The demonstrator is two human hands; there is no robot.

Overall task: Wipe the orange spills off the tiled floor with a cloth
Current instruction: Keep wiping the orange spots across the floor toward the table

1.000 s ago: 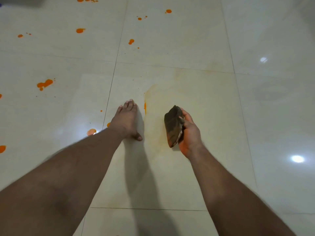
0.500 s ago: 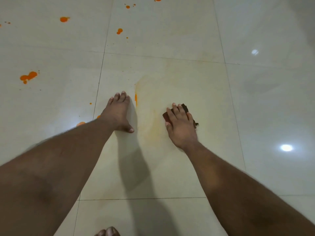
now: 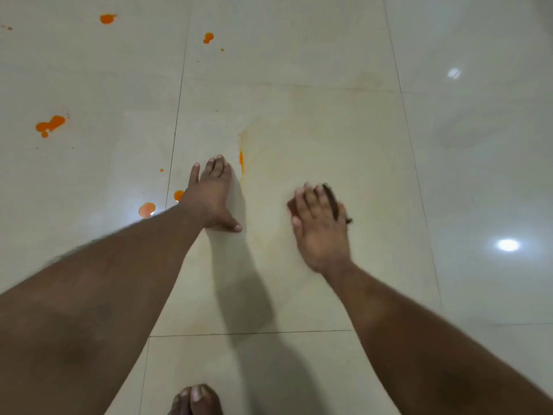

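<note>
My right hand (image 3: 320, 226) lies flat on the floor and presses a dark brown cloth (image 3: 331, 200), which shows only at the fingertips. The tile around it carries a pale yellow smear (image 3: 299, 145). My left hand (image 3: 211, 196) rests flat on the floor, fingers apart, holding nothing. A thin orange streak (image 3: 241, 163) lies just right of its fingers. Orange spills sit left of that hand: one blob (image 3: 146, 209) by the wrist and a smaller one (image 3: 178, 195) partly hidden by it. A larger splash (image 3: 50, 125) lies far left. More drops (image 3: 208, 38) and a blob (image 3: 107, 18) lie further ahead.
Glossy cream floor tiles (image 3: 449, 175) with thin grout lines fill the view. Ceiling lights reflect at the right (image 3: 508, 245). Toes of a bare foot (image 3: 194, 399) show at the bottom edge.
One second ago my right hand held the cloth lifted on edge. It then laid it flat under the palm, and now the hand is blurred, sliding slightly right on the tile.
</note>
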